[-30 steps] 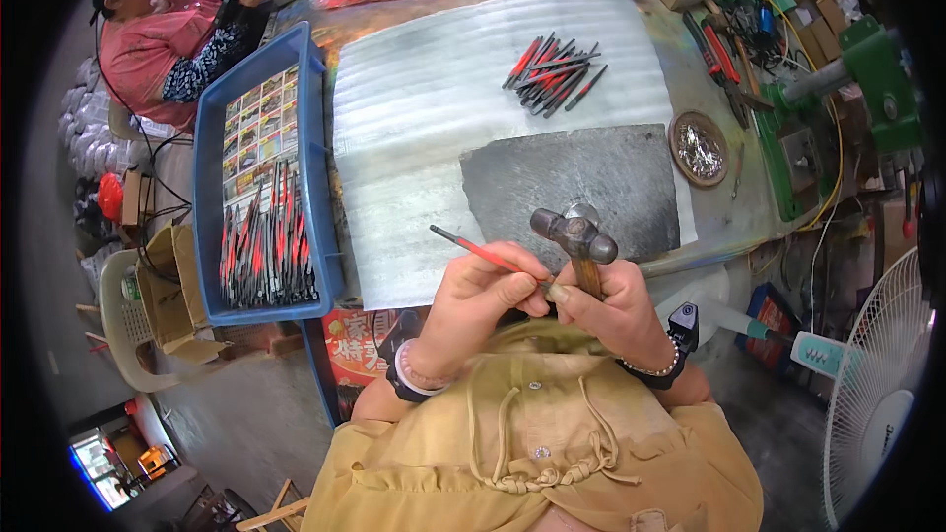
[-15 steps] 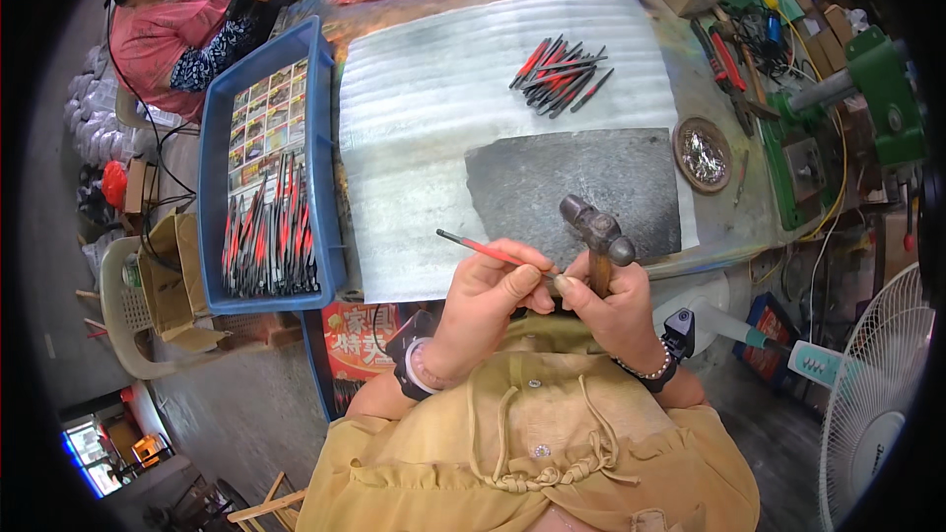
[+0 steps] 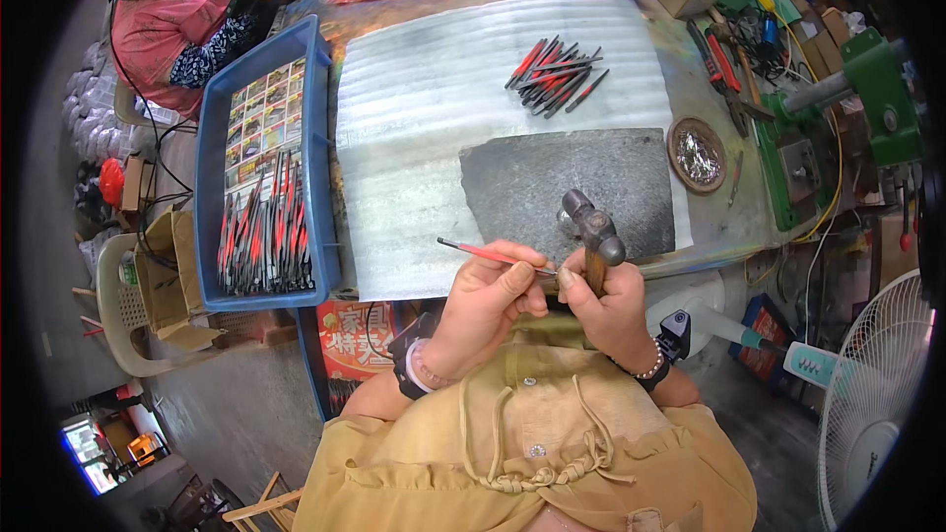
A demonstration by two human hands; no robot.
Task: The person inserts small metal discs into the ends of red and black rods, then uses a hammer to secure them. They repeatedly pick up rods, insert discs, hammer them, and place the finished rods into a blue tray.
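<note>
My left hand (image 3: 473,315) pinches a slim red-and-black rod (image 3: 481,252), its dark end pointing away to the left. In my right hand (image 3: 618,313) is a ball-peen hammer (image 3: 595,227), held by the wooden handle close under the head. The right thumb and fingertips meet the rod's other end, where something small may be gripped; I cannot make it out. Both hands are at the table's near edge, in front of a dark grey flat slab (image 3: 562,172). Beyond the slab, a loose pile of similar red-and-black rods (image 3: 554,79) lies on a white foam sheet (image 3: 404,118).
A blue tray (image 3: 318,128) with many such rods stands left. Right of the slab are a round dish of small shiny pieces (image 3: 698,153), pliers (image 3: 722,64) and a green machine (image 3: 882,99). A fan (image 3: 872,394) stands low right. A co-worker (image 3: 172,30) sits far left.
The view shifts slightly. Both hands stay close together around the rod and the hammer; the hammer head turns a little. Otherwise little differs.
</note>
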